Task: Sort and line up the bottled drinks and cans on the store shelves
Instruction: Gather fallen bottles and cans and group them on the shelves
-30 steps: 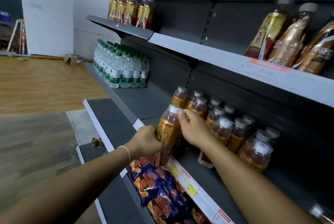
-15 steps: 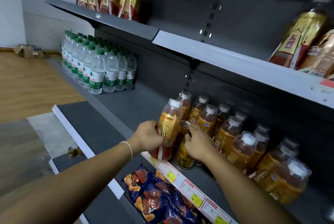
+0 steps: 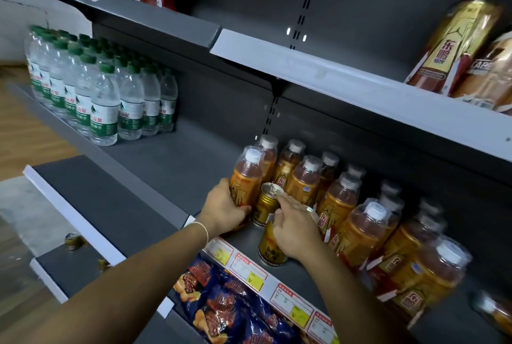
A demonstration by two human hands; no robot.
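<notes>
Firmly, the left grip (image 3: 224, 210) clasped an orange bottle (image 3: 247, 177) standing near the shelf's (image 3: 166, 166) front edge, while the right grip (image 3: 296, 230) curled around a gold can (image 3: 270, 250) at that edge; a second can (image 3: 267, 202) stood between them.

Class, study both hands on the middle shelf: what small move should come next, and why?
Probably the right hand slides its gold can back beside the other can, since it stands nearer the shelf front, out of line, while the left hand grips a bottle.
</notes>
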